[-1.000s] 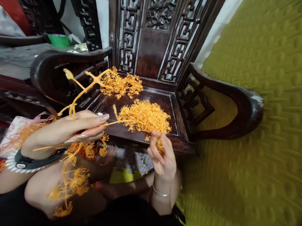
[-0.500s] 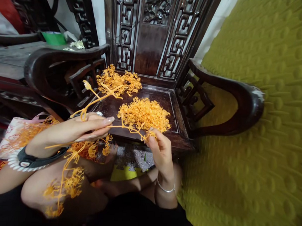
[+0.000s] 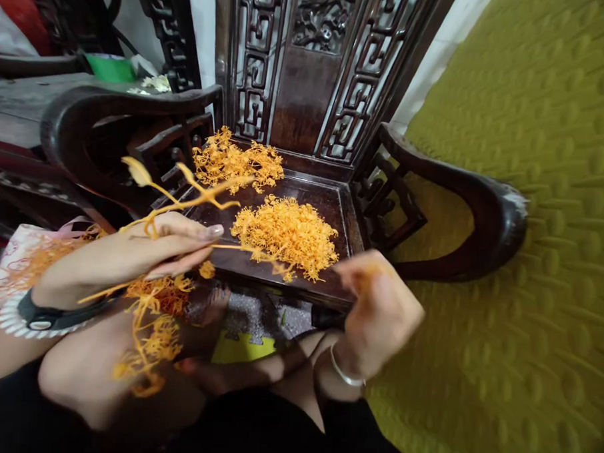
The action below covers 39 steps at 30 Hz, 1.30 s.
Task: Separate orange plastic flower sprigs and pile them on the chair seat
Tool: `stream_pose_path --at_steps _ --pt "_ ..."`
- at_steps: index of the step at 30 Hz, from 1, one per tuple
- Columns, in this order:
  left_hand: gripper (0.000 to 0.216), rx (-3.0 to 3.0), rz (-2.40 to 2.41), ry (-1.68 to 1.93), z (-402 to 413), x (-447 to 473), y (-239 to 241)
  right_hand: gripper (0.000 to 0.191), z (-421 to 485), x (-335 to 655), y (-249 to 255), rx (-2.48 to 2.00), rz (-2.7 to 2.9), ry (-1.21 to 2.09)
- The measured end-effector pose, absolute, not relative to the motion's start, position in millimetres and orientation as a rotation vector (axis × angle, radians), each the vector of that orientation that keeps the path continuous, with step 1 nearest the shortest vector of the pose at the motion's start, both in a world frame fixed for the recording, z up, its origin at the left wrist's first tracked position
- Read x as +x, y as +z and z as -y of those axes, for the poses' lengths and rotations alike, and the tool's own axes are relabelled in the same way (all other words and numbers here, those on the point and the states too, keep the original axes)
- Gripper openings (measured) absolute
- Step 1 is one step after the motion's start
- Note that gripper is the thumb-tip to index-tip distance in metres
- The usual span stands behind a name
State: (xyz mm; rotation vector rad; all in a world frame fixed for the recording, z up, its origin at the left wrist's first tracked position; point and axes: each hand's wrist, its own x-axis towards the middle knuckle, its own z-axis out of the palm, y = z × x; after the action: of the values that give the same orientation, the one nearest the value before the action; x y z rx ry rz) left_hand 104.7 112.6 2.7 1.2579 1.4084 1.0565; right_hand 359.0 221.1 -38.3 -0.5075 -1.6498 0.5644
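My left hand (image 3: 173, 247) is closed around thin orange branched stems (image 3: 157, 210), with a pale bud-like tip at the upper left. One strand sticks out to the right past the fingertips, and another with flower-like clusters (image 3: 157, 337) dangles below. My right hand (image 3: 381, 310), blurred, is off to the right of the strand; its fingers are curled, with a smear of orange pieces (image 3: 373, 273) between them. Between the hands, a heap of small orange flower-like pieces (image 3: 289, 236) lies on the dark wooden chair seat (image 3: 350, 212). A looser orange pile (image 3: 237, 160) lies behind it.
Curved chair arms (image 3: 503, 202) rise on both sides, before a carved backrest (image 3: 308, 93). A white bag (image 3: 10, 260) with orange strands stands at the left. On the side table (image 3: 27, 101) is a green container (image 3: 111, 68). A textured yellow-green surface (image 3: 517, 343) fills the right.
My right hand has left the strand's end and moved right, with orange between its fingers. My left hand still holds the stems, and the hanging clusters have swung.
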Motion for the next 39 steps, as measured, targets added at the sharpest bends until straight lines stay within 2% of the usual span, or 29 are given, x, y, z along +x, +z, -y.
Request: stream_pose_path --at_steps 3,6,8,11,16,20,24,27,29,31,36,39 --pt "0.053 1.306 -1.296 1.041 -121 115 5 0.03 -270 325 -54 -0.709 1.95 0.343" --pt "0.047 1.227 -1.11 1.144 -130 122 7 0.036 -318 305 -81 -0.969 2.188 0.166" --pt "0.045 1.142 -0.971 1.197 -136 125 9 0.04 -338 301 -100 -1.025 2.268 0.258" --pt "0.047 0.994 -0.777 1.243 -143 131 13 0.032 -349 303 -116 -0.974 2.267 0.408" --pt "0.054 0.913 -0.525 1.341 -154 136 16 0.028 -341 310 -113 -0.864 2.018 0.361" --pt "0.057 0.957 -0.535 1.49 -160 131 12 0.025 -336 308 -112 -1.02 2.096 0.258" --pt "0.057 0.971 -0.564 1.666 -164 130 8 0.027 -336 305 -117 -1.158 2.242 0.301" --pt "0.057 0.952 -0.562 1.744 -165 133 9 0.035 -334 308 -116 -1.062 2.051 0.37" --pt "0.057 0.934 -0.581 1.749 -166 136 10 0.03 -329 311 -111 -0.976 1.876 0.369" --pt "0.058 0.925 -0.594 1.72 -167 139 10 0.019 -319 315 -102 -0.883 1.753 0.476" --pt "0.061 0.954 -0.514 1.516 -174 144 10 0.046 -276 325 -70 -0.328 1.752 1.365" --pt "0.061 0.927 -0.594 1.447 -177 152 12 0.048 -251 321 -58 -0.178 1.899 1.465"
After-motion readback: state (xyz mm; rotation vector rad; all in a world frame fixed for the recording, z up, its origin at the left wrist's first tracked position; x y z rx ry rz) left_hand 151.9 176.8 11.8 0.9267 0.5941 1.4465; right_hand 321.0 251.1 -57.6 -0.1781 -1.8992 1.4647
